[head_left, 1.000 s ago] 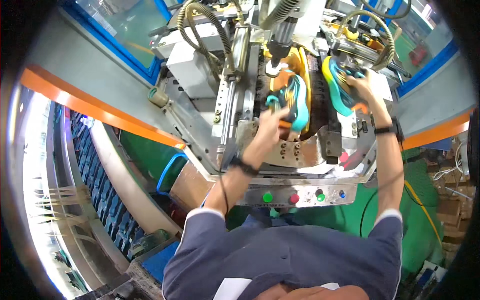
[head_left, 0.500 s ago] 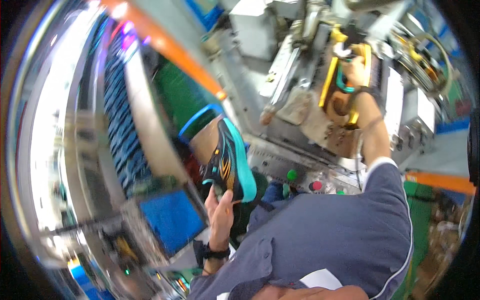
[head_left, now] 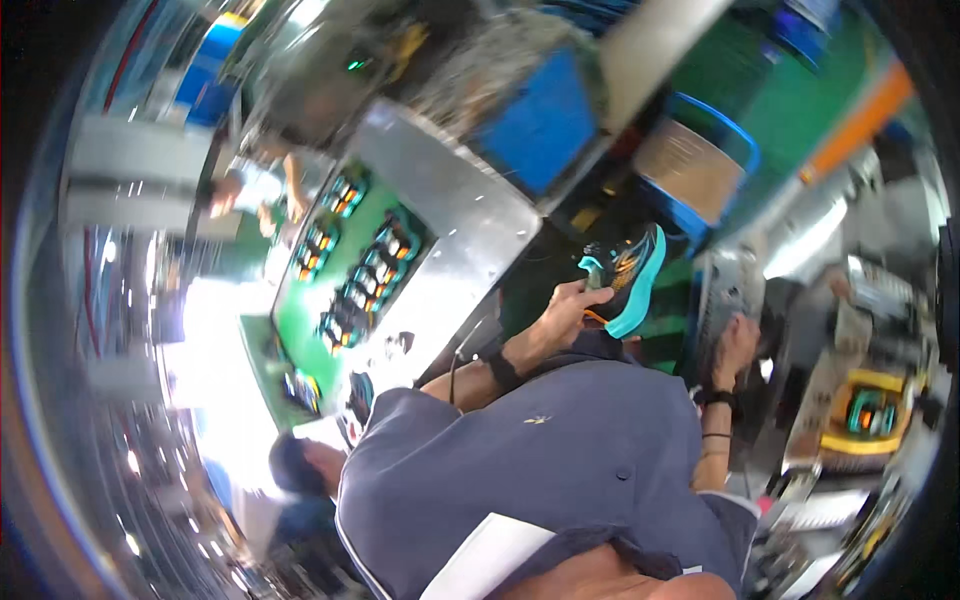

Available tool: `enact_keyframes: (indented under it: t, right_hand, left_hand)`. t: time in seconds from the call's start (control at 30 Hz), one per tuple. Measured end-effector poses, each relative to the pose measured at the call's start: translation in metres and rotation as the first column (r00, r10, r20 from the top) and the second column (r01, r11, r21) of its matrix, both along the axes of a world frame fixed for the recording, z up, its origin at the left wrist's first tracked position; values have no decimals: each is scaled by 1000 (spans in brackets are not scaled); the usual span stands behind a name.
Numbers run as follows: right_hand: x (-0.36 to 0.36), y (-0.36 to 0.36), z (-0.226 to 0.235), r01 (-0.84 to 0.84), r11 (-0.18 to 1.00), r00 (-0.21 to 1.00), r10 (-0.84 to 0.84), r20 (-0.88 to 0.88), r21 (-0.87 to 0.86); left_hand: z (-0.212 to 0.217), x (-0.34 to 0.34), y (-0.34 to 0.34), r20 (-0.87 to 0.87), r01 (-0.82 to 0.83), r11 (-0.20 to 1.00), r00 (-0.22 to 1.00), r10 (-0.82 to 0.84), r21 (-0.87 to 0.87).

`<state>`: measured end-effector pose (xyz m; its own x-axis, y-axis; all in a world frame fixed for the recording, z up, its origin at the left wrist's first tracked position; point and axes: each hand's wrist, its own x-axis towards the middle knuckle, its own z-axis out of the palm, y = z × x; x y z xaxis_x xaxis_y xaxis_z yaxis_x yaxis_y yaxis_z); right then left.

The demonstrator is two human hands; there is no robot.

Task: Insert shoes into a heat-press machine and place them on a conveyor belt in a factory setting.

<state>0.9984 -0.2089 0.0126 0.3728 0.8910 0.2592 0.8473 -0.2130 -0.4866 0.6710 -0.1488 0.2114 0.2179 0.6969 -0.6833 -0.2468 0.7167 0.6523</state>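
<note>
My left hand (head_left: pixel 570 318) is closed around the heel end of a black sports shoe (head_left: pixel 628 280) with a teal sole and orange marks, held on its side in front of my body. My right hand (head_left: pixel 736 350) is beside the grey panel (head_left: pixel 728 290) of the machine at the right. Its fingers are smeared, and I cannot tell whether they touch the panel. Farther right, another teal-and-black shoe (head_left: pixel 872 412) sits inside a yellow frame (head_left: pixel 862 446) on the machine, apart from both hands.
At the left, a metal table (head_left: pixel 478 240) with a green top bears rows of shoes (head_left: pixel 370 275). Two other people are by it, one near its far side (head_left: pixel 240 190), one lower left (head_left: pixel 300 465). A blue-framed stool (head_left: pixel 690 170) and a blue bin (head_left: pixel 540 120) stand ahead.
The view has swung left, bringing the shoe table into sight. My right hand has come away from the yellow frame, back toward my body. My left hand still grips its shoe.
</note>
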Motion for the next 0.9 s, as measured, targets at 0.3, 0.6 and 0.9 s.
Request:
enact_keyframes:
  t: [0.3, 0.6, 0.9]
  right_hand:
    - [2, 32, 16, 67, 993, 991, -77, -110, -99]
    - [-156, 256, 266, -207, 825, 961, 273, -51, 526]
    - [-453, 452, 470, -766, 449, 643, 563, 520, 461]
  left_hand:
    - [-44, -161, 14, -71, -661, 741, 739, 670, 116]
    - [-212, -431, 88, -350, -783, 515, 401, 846, 348]
    - [-275, -518, 112, -814, -436, 744, 46, 579, 506]
